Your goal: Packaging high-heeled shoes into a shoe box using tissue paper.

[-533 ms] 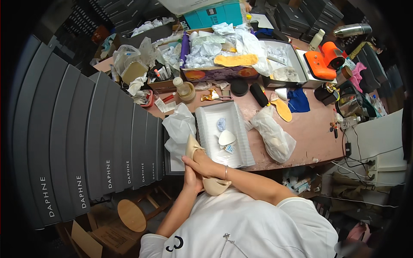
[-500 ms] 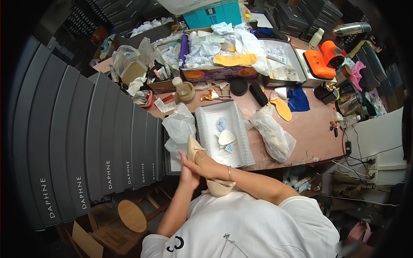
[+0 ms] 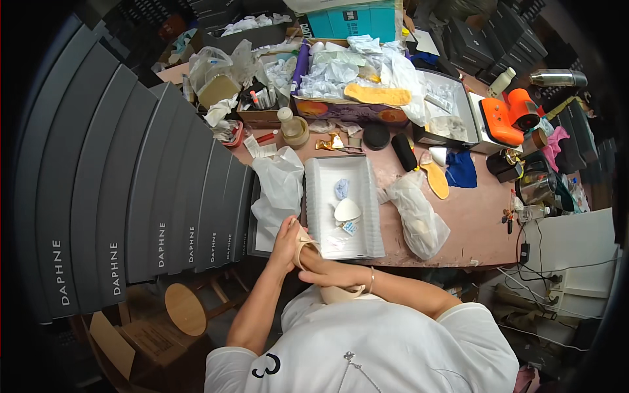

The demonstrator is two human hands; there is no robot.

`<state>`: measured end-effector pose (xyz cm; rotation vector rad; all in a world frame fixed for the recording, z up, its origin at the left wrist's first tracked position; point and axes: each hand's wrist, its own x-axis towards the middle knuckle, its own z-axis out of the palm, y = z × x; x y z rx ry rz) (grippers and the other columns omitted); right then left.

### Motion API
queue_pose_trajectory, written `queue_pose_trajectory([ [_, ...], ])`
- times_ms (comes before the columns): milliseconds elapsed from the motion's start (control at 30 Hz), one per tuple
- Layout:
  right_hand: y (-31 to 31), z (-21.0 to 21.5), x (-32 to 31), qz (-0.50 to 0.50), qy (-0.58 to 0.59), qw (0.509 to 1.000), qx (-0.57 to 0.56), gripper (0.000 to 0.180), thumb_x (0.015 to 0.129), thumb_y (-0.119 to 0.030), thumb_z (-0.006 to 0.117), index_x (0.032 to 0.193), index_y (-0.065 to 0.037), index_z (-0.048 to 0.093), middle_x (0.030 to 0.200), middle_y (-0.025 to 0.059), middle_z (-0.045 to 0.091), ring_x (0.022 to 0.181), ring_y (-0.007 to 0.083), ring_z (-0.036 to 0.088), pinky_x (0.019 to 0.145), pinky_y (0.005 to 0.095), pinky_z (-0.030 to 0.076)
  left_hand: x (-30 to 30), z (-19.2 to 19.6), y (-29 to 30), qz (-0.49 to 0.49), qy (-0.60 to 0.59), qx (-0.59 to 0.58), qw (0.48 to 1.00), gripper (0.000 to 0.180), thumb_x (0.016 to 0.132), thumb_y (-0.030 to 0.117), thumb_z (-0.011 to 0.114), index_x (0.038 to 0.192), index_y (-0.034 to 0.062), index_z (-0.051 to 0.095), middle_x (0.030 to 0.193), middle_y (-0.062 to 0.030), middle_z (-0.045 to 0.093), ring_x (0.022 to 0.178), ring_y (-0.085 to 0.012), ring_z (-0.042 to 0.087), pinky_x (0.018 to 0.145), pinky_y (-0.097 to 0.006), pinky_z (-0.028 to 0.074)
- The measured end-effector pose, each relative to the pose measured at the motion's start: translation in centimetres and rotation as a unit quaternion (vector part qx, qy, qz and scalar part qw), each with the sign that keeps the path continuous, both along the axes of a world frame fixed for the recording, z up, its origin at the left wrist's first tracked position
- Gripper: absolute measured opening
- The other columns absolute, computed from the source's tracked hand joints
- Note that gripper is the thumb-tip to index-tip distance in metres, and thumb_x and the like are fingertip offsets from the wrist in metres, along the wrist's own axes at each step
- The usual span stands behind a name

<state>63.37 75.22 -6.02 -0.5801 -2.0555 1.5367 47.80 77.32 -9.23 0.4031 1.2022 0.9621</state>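
Both of my hands are on a cream-coloured shoe (image 3: 308, 252) held just in front of my chest, at the near edge of the table. My left hand (image 3: 285, 245) grips its strap end from the left. My right hand (image 3: 324, 270) reaches across and holds it from below, with a thin bracelet on that wrist. The heel part of the shoe (image 3: 341, 293) shows under my right forearm. Just beyond my hands stands an open white shoebox (image 3: 373, 216) with a pale insole and small pads inside.
A white plastic bag (image 3: 278, 187) lies left of the box, a clear bag (image 3: 419, 213) to its right. Grey shoeboxes (image 3: 131, 196) are stacked at the left. The brown table (image 3: 478, 223) carries a yellow insole, blue cloth, an orange device and a cluttered carton behind.
My hands and the shoe have shifted slightly; the shoe's strap end now sits lower, closer against my left palm.
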Motion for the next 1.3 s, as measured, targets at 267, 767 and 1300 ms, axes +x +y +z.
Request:
queue_pose_trajectory([
  [267, 1.7, -2.4, -4.4, -0.128, -0.006, 0.992, -0.009, 0.058, 0.097, -0.039, 0.040, 0.127, 0.011, 0.041, 0.124, 0.0325, 0.046, 0.119, 0.0431, 0.042, 0.105, 0.0407, 0.031, 0.0, -0.3, 1.2, 0.062, 0.007, -0.012, 0.998, 0.044, 0.098, 0.037, 0.047, 0.131, 0.0100, 0.036, 0.091, -0.0084, 0.052, 0.075, -0.0181, 0.058, 0.065, -0.033, 0.053],
  [767, 2.6, 3.1, 5.0, -0.013, -0.137, 0.967, -0.214, 0.039, 0.096, -0.028, 0.045, 0.116, 0.001, 0.061, 0.137, 0.0213, 0.042, 0.127, 0.0325, 0.040, 0.103, 0.0403, 0.034, -1.0, -0.5, -1.0, 0.143, -0.136, -0.029, 0.980, 0.044, 0.095, 0.023, 0.042, 0.138, 0.0133, 0.035, 0.106, -0.0125, 0.055, 0.093, -0.0242, 0.058, 0.081, -0.040, 0.052],
  [1300, 2.6, -6.4, -2.7, -0.035, -0.268, 0.955, -0.120, 0.059, 0.095, -0.036, 0.040, 0.145, -0.008, 0.030, 0.153, 0.0268, 0.006, 0.140, 0.0472, 0.010, 0.112, 0.0541, 0.015, -0.5, -0.4, -1.2, 0.081, -0.023, -0.014, 0.996, 0.049, 0.097, 0.025, 0.045, 0.139, 0.0060, 0.027, 0.121, -0.0170, 0.047, 0.109, -0.0260, 0.054, 0.090, -0.039, 0.048],
])
